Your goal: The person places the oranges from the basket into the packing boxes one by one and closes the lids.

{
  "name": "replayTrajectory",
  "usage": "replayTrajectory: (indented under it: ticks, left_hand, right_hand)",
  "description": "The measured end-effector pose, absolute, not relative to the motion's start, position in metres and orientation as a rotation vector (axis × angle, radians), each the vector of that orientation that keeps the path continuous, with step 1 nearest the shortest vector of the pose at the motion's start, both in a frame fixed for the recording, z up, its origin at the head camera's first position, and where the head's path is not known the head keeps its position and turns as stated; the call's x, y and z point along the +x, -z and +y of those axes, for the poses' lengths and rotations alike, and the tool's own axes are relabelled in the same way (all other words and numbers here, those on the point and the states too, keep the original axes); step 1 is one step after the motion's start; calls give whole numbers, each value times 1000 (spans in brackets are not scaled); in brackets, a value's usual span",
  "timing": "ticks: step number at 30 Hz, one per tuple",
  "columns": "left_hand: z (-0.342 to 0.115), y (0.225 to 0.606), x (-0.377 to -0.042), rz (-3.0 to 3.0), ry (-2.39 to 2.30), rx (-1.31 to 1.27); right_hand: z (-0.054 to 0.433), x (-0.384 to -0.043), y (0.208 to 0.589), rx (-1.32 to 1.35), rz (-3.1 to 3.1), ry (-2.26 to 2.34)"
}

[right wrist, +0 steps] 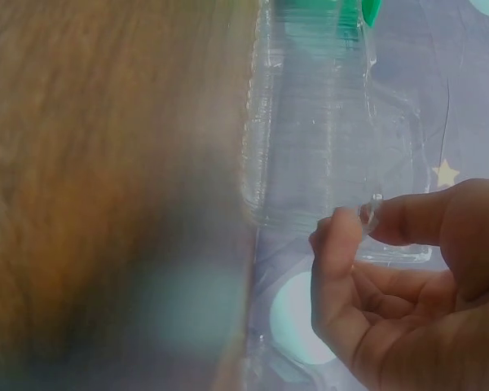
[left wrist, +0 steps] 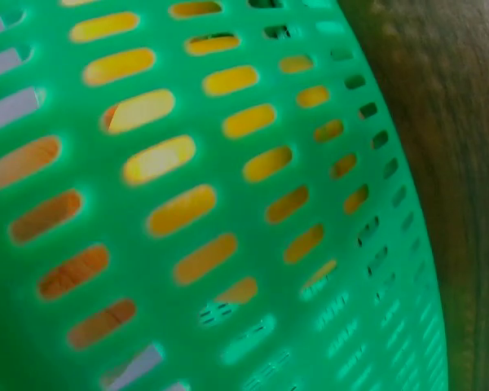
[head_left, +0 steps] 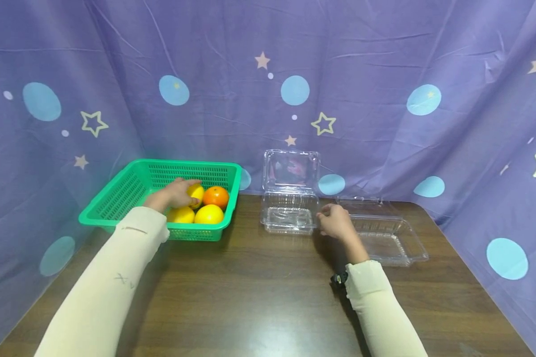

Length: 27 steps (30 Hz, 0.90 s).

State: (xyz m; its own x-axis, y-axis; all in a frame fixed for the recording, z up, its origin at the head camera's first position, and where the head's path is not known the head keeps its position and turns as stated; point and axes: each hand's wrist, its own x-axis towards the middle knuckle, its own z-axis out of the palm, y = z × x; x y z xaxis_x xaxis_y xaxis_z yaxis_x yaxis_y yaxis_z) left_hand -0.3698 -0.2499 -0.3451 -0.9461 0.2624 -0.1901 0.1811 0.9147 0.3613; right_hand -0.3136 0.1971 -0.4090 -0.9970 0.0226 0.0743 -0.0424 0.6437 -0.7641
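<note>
In the head view my left hand [head_left: 177,192] reaches into the green basket [head_left: 161,227], its fingers and thumb around a round yellow fruit [head_left: 196,195]. Beside that fruit lie an orange [head_left: 216,197] and two more yellow fruits, one of them a yellow fruit [head_left: 210,214] near the front wall. The left wrist view shows the slotted basket wall [left wrist: 228,187] with yellow and orange behind it; the hand is hidden there. My right hand [head_left: 335,221] pinches the rim of a clear plastic clamshell box [head_left: 289,218], whose lid stands up. Thumb and fingertip meet on its edge in the right wrist view.
A second clear clamshell box [head_left: 384,243] lies with its lid back, right of my right hand. Both boxes and the basket stand on a brown wooden table [head_left: 250,287]. A purple patterned curtain [head_left: 232,99] hangs behind and at both sides.
</note>
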Motion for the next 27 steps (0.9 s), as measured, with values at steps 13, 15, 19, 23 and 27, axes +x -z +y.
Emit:
replayTrajectory:
  ticks: [13, 15, 19, 23, 27]
  left_hand:
    - [-239, 356, -374, 2846, -463, 193]
    - [-238, 358, -375, 2842, -466, 172]
    - [-238, 362, -377, 2847, -453, 141]
    - [-238, 364, -377, 2887, -448, 153]
    - [-238, 367, -377, 2925, -488, 172]
  right_hand:
    - [194, -316, 413, -203, -2564, -1831]
    - [193, -317, 413, -234, -2529, -1897]
    - [193, -317, 412, -276, -2453, -2050]
    - [192, -318, 412, -282, -2391, -2146]
    - [192, -318, 413, -280, -2367, -2165]
